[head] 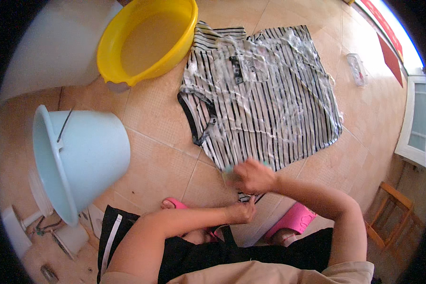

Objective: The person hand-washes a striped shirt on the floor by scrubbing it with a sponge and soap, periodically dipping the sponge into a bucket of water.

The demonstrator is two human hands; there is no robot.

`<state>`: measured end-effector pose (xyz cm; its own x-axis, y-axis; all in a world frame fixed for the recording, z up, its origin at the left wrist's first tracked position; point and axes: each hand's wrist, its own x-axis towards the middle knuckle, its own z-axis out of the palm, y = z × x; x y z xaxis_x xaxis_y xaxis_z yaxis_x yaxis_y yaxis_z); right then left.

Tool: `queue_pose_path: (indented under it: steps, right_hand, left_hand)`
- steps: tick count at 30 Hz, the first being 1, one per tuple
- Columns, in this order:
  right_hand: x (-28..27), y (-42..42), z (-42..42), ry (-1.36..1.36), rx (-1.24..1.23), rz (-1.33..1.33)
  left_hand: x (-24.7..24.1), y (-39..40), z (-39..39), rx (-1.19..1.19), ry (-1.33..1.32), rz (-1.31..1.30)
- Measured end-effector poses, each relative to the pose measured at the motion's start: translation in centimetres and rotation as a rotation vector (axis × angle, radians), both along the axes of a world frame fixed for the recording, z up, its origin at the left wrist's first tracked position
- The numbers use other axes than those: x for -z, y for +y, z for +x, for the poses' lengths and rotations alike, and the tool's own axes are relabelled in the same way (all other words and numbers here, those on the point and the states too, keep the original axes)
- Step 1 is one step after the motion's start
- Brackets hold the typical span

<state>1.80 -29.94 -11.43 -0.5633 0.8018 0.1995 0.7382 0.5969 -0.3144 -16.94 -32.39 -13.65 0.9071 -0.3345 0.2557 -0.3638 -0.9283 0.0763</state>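
Observation:
A black-and-white striped shirt (269, 106) lies spread on the tiled floor, streaked with white suds. Its lower sleeve reaches towards me, between my pink slippers. My left hand (245, 213) pinches the end of this sleeve (246, 196) between thumb and fingers. Just above it, my right hand (254, 176) is closed around a pale green scrubber (228, 170) and presses against the sleeve. Motion blurs both the hand and the scrubber, so its exact kind cannot be made out.
A yellow basin (106, 53) with cloudy liquid stands by the collar. At left is a light blue bucket (96, 149) with a wire handle. A clear plastic container (356, 69) lies beyond the shirt; a wooden stool (397, 197) stands at right. Pink slippers (293, 220) are on my feet.

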Motion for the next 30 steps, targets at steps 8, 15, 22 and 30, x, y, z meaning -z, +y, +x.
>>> queue_pose_path:
  steps: [8,15,22,30]
  right_hand:
    - [-2.5,17.0,2.7,-0.138,0.528,-0.036]
    - [-0.5,-1.2,-0.3,-0.051,-0.084,0.103]
    - [-0.3,5.6,6.3,-0.042,0.73,0.123]
    - [0.7,-2.1,8.2,-0.038,0.54,-0.045]
  left_hand:
    - [1.7,-1.0,-0.4,0.03,0.027,-0.047]
    - [2.3,-1.0,-0.3,0.009,-0.061,-0.046]
    - [1.5,-0.7,-0.2,0.054,0.017,-0.027]
    - [1.2,-0.2,-0.3,0.0,0.077,-0.053]
